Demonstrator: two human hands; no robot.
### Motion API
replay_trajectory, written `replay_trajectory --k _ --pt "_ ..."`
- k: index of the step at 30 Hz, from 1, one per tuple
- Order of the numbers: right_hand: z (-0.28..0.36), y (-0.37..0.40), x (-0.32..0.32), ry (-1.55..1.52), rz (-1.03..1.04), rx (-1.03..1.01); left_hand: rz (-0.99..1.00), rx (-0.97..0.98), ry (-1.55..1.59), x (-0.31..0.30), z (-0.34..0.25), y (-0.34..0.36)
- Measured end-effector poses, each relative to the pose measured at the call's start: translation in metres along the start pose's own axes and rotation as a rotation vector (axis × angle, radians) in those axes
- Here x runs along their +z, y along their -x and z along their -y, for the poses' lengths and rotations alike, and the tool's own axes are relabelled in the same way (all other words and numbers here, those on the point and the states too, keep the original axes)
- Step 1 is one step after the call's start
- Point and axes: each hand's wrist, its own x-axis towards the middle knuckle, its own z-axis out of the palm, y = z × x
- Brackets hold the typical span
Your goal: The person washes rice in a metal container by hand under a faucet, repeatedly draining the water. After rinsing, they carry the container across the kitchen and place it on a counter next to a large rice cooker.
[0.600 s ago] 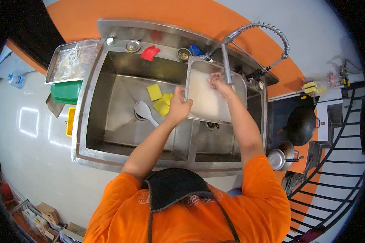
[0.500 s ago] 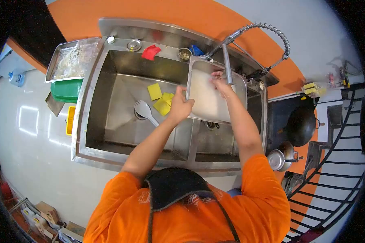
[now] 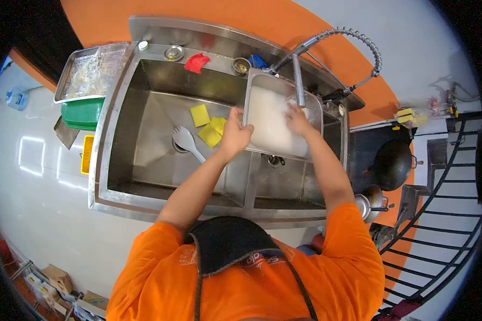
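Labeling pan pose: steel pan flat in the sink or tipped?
Tipped: left hand holds the steel pan by its rim, raised above the right basin; right hand touches its soapy inside.

A commercial kitchen's wash-up area: a large two-basin stainless steel sink (image 3: pixel 128 204) fills the centre, a coiled-spring pre-rinse tap (image 3: pixel 353 36) arches upper right, and a black round wok (image 3: pixel 392 163) sits at right.

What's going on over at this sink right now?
A person in an orange shirt and dark apron stands at a steel double sink. Their left hand grips the edge of a metal pan, held over the right basin under the faucet spout. Their right hand presses on the pan's foamy white inside; whether it holds a sponge is unclear. Yellow sponges and a pale spoon lie in the left basin.
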Motion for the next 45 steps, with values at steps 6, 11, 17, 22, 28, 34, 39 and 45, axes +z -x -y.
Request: replay_trajectory --k 6,11,17,22,28,34,39,45 --pt "0.004 0.012 0.001 -0.269 0.253 0.249 -0.021 0.019 -0.088 0.0 -0.009 0.005" --pt "0.045 0.041 -0.058 -0.865 0.167 0.292 -0.003 -0.011 -0.059 -0.004 -0.009 0.005" --pt "0.01 0.049 -0.025 -0.11 0.448 0.249 -0.015 -0.02 0.007 -0.001 -0.009 0.005" --pt "0.004 0.054 0.005 -0.526 0.564 0.439 0.008 0.0 -0.046 -0.001 -0.011 0.005" --pt "0.036 0.054 0.0 -1.212 0.558 0.759 -0.004 -0.004 -0.164 -0.009 -0.033 0.011" --pt "0.074 0.05 -0.015 -1.549 0.362 0.689 0.015 0.019 -0.016 -0.009 -0.003 0.003" --pt "0.098 0.04 -0.042 -0.789 0.19 0.162 0.027 -0.012 -0.077 -0.014 -0.012 0.005" --pt "0.143 0.049 -0.033 0.128 0.17 -0.331 0.039 -0.009 0.019 -0.01 0.0 0.001"
